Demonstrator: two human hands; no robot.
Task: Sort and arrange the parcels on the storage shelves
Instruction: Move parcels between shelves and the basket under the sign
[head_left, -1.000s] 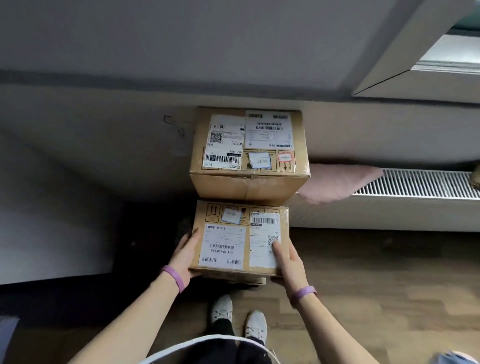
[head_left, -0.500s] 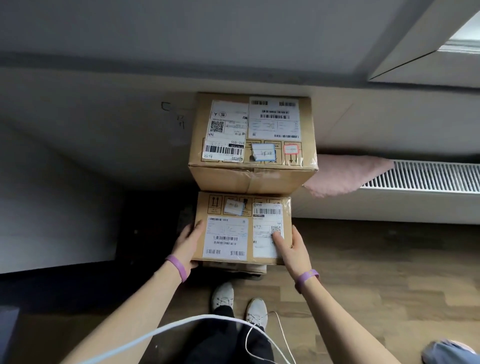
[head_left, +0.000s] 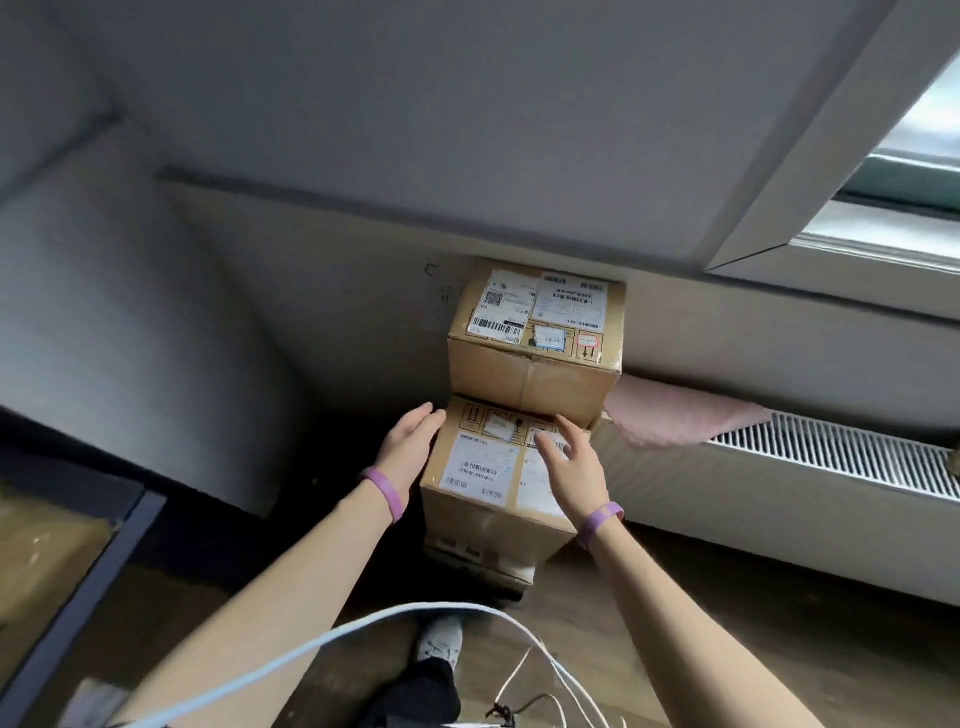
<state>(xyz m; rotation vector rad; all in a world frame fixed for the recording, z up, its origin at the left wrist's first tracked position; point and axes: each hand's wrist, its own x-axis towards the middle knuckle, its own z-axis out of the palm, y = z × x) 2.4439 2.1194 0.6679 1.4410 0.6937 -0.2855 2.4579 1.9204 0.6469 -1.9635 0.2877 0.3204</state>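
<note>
Two brown cardboard parcels with white shipping labels stand against the wall. The far, taller parcel (head_left: 535, 332) stands higher than the near parcel (head_left: 488, 478), which rests on a lower box on the floor. My left hand (head_left: 408, 447) lies flat against the near parcel's left side, fingers straight. My right hand (head_left: 569, 467) hovers over the near parcel's top right, fingers spread and relaxed, holding nothing. Both wrists wear purple bands.
A white radiator (head_left: 831, 467) runs along the wall at right, with a pink cloth (head_left: 675, 415) draped on its left end. A dark shelf frame (head_left: 78, 587) stands at lower left. White cables (head_left: 363, 629) hang near my shoe (head_left: 441, 639) on the wooden floor.
My hands slid forward from the near parcel's front corners: the left now lies along its left side, the right has lifted over the top. The view swung left and up.
</note>
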